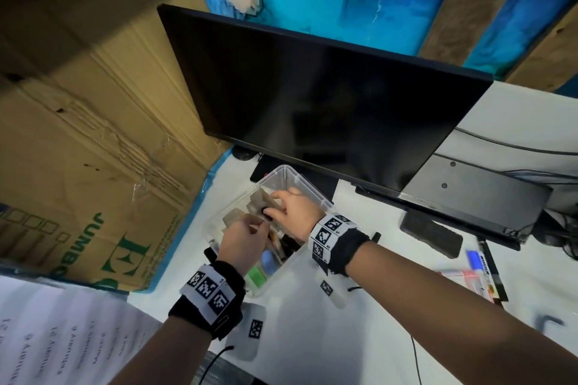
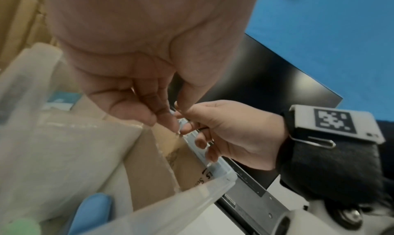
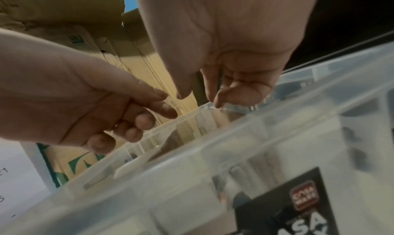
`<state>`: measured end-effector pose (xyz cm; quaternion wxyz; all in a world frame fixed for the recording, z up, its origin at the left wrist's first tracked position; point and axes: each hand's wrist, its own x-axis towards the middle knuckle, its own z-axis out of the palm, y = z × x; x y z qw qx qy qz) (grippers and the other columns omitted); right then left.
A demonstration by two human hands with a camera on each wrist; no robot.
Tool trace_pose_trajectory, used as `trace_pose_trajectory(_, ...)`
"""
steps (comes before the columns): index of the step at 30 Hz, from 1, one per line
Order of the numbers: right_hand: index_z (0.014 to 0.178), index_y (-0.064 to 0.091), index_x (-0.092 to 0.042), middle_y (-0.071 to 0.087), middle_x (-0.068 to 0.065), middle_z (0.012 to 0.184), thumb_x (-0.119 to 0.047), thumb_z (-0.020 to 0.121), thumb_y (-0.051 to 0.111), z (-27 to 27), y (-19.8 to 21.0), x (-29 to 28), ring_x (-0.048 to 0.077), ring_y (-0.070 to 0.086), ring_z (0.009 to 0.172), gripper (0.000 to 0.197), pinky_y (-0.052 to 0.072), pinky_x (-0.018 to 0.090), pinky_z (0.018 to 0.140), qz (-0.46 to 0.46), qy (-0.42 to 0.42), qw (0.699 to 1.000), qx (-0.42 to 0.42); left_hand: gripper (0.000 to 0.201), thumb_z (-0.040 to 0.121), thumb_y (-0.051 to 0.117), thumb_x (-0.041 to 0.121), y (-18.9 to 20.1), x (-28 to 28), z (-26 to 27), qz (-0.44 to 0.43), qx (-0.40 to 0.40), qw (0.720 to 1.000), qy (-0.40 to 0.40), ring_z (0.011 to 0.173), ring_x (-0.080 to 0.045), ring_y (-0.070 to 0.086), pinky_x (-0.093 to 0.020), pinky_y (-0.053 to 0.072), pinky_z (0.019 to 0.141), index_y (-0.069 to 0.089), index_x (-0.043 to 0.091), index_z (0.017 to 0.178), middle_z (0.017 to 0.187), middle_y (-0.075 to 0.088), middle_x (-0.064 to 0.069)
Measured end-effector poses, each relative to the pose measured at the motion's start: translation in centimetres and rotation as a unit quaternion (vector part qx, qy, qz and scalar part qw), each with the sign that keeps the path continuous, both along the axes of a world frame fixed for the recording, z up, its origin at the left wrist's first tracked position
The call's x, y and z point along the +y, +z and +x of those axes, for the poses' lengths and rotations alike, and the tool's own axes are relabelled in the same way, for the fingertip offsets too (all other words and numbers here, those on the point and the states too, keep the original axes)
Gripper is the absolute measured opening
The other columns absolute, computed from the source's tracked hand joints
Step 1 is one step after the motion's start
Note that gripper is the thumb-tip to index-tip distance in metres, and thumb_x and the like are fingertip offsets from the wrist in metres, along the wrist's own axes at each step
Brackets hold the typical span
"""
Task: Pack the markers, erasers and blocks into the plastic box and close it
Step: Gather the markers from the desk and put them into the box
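Clear plastic box (image 1: pixel 316 251) sitting on white desk (image 1: pixel 344 337), long axis running near-right to far-left toward monitor (image 1: pixel 312 87). Left hand (image 1: pixel 242 242) hovering inside, fingers loosely curled, holding nothing. Right hand (image 1: pixel 291 212) reaching over wooden blocks (image 1: pixel 262 200); grip unclear.

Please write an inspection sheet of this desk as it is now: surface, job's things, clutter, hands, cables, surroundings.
Surface: white desk.
Job's things: clear plastic box open, tan wooden blocks inside; black felt eraser and markers outside.
Clutter: printed calendar sheet.
Hands: left hand and right hand over the box; grasp unclear.
Cables: thin black cable.
Surroundings: black monitor, brown cardboard carton.
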<state>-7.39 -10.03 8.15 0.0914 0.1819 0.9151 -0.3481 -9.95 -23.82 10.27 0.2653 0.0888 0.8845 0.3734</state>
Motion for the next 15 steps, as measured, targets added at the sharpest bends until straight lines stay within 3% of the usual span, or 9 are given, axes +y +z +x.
trace_pose_trajectory(2, 0.126, 0.051, -0.023, 0.054, 0.002, 0.116, -0.047, 0.090, 0.050, 0.9, 0.4, 0.7, 0.016, 0.055, 0.084, 0.043, 0.049, 0.032, 0.080, 0.007, 0.000, 1.000, 0.015, 0.020, 0.091, 0.053, 0.030, 0.6, 0.1, 0.1, 0.007, 0.023, 1.000, -0.018, 0.063, -0.018, 0.063, -0.027, 0.044, 0.053, 0.063, 0.013, 0.097, 0.077, 0.072, -0.010)
trace_pose_trajectory(4, 0.119, 0.055, -0.024, 0.054, -0.003, 0.106, -0.047, 0.090, 0.049, 2.2, 1.0, 1.8, 0.010, 0.051, 0.083, 0.037, 0.046, 0.030, 0.080, 0.003, -0.015, 0.999, 0.030, 0.022, 0.092, 0.053, 0.029, 1.2, 0.5, 0.5, 0.026, 0.038, 0.998, -0.040, 0.067, -0.021, 0.064, -0.025, 0.043, 0.054, 0.065, 0.011, 0.095, 0.077, 0.071, -0.011)
trace_pose_trajectory(7, 0.105, 0.060, -0.027, 0.054, -0.008, 0.095, -0.048, 0.089, 0.051, 4.9, 1.0, 4.2, 0.013, 0.057, 0.084, 0.028, 0.049, 0.032, 0.081, -0.011, -0.074, 0.996, 0.053, 0.019, 0.092, 0.053, 0.029, 1.8, 1.9, 1.5, 0.063, 0.030, 0.995, -0.069, 0.060, -0.014, 0.056, -0.019, 0.043, 0.051, 0.063, 0.012, 0.090, 0.066, 0.061, 0.000)
trace_pose_trajectory(10, 0.101, 0.061, -0.026, 0.055, -0.006, 0.091, -0.047, 0.089, 0.051, 8.7, -0.1, 7.7, 0.015, 0.058, 0.083, 0.026, 0.048, 0.032, 0.079, -0.003, -0.138, 0.990, 0.035, 0.009, 0.087, 0.059, 0.028, 1.0, 4.5, 2.8, 0.096, 0.016, 0.990, -0.099, 0.061, -0.018, 0.057, -0.035, 0.051, 0.061, 0.061, 0.020, 0.082, 0.065, 0.061, 0.001)
trace_pose_trajectory(12, 0.107, 0.059, -0.024, 0.056, -0.004, 0.092, -0.045, 0.089, 0.052, 11.6, -1.2, 10.0, 0.015, 0.056, 0.089, 0.028, 0.047, 0.032, 0.084, 0.013, -0.171, 0.985, 0.002, 0.007, 0.084, 0.063, 0.025, 0.1, 6.3, 4.2, 0.109, 0.003, 0.987, -0.121, 0.066, -0.021, 0.059, -0.042, 0.053, 0.073, 0.058, 0.027, 0.080, 0.073, 0.062, 0.001)
trace_pose_trajectory(15, 0.114, 0.056, -0.020, 0.058, 0.004, 0.105, -0.042, 0.088, 0.055, 16.5, -3.3, 12.7, 0.017, 0.055, 0.098, 0.034, 0.043, 0.033, 0.093, 0.044, -0.220, 0.973, -0.054, 0.022, 0.082, 0.068, 0.025, -1.7, 9.2, 6.8, 0.088, 0.014, 0.980, -0.179, 0.096, -0.019, 0.060, -0.030, 0.047, 0.088, 0.059, 0.021, 0.101, 0.108, 0.060, -0.004)
